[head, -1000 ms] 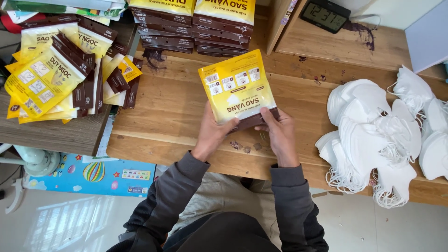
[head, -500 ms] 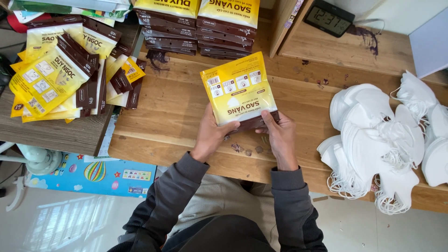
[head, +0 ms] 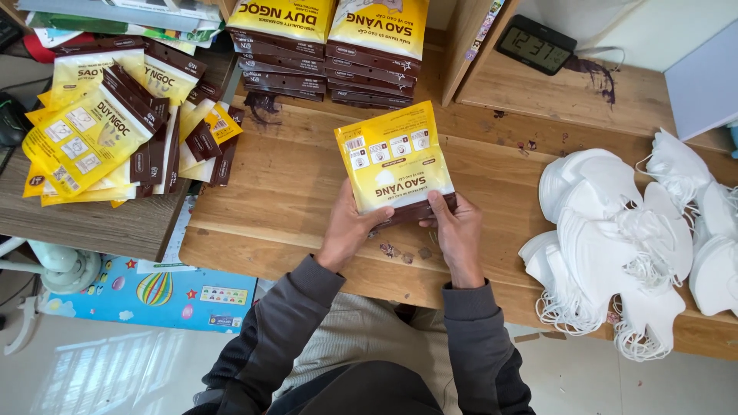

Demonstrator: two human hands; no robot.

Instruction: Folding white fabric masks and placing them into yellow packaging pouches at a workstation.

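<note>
We pinch the yellow mask pouch [head: 393,165] at its brown bottom edge, left hand [head: 350,230] at seven o'clock, right hand [head: 457,234] at five, over the wooden table [head: 284,192]; it looks light, thin, flexible and slick.

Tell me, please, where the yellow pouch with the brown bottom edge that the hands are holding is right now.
The yellow pouch is mid-frame in the head view, over the wooden table, gripped at its brown edge by the left hand and right hand.
</note>
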